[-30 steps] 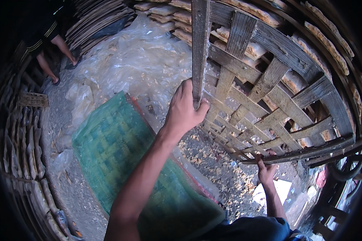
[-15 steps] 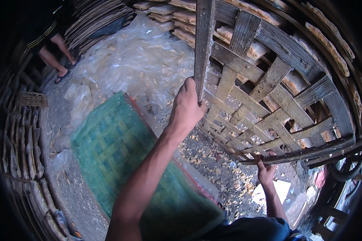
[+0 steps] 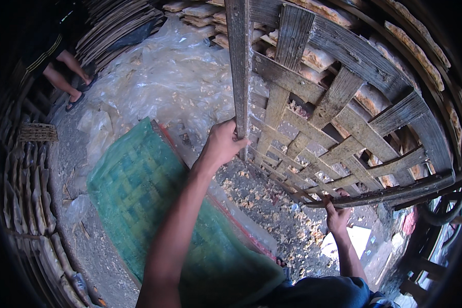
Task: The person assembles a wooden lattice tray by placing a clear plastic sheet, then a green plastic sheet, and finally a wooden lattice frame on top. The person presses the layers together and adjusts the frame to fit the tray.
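Note:
A large lattice tray of woven bamboo slats (image 3: 344, 115) in a wooden frame stands tilted up on the right, between my two hands. My left hand (image 3: 222, 143) is closed round its left side rail, fingers partly hidden behind the wood. My right hand (image 3: 338, 213) grips the near bottom rail, thumb on one side and fingers curled at the slats. Below my left forearm lies a similar woven panel covered with green netting (image 3: 133, 190), flat on the ground.
Crumpled clear plastic sheeting (image 3: 164, 77) spreads over the far floor. Crumbs and scraps (image 3: 272, 200) litter the ground under the tray. Stacked trays with pale slabs (image 3: 313, 56) line the right; more stacks (image 3: 31, 190) stand left. A person's legs (image 3: 66, 77) show at the far left.
The left rail of the lattice tray has swung a little to the left and nearer, with my left hand lower on the picture. My right hand has hardly moved.

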`<state>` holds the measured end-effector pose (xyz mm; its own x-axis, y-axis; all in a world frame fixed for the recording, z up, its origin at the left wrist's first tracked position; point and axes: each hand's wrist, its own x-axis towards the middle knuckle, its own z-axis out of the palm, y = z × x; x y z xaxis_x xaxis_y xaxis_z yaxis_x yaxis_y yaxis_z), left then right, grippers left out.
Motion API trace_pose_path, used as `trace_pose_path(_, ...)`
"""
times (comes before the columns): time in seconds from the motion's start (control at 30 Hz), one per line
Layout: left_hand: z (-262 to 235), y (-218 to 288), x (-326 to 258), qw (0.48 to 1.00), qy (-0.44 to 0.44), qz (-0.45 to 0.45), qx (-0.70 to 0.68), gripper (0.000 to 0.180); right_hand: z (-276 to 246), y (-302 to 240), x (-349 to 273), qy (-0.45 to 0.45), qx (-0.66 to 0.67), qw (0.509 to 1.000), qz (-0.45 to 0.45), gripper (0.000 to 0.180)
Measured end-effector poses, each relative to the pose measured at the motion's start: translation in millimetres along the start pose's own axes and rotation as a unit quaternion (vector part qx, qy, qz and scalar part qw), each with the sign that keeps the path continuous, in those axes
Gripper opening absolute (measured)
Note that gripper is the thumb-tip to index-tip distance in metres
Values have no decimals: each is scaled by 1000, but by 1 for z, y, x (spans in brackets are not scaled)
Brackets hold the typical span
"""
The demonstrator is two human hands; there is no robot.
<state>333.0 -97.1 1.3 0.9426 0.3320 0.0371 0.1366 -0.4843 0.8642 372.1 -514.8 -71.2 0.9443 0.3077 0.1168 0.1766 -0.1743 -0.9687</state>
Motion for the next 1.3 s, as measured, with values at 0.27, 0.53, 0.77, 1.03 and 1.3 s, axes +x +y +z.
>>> trace_pose_path(0.27,11,-22,-5,1000,-5,2,-10,30,5,-11,-5,21,39,999,22,33)
trace_pose_path(0.53,12,2,-27,990,46,99,86,49,4,-50,3,84,35,996,-13,25)
trace_pose_path(0.77,24,-11,-35,991,10,8,133,52,9,-36,-1,93,55,991,78,43)
trace_pose_path(1.03,45,-36,-15,976,-76,-123,165,49,-1,-30,-3,71,58,995,49,31)
trace_pose_path(1.3,33,-56,-14,978,-155,-72,118,52,-3,-21,-1,32,76,996,30,21)
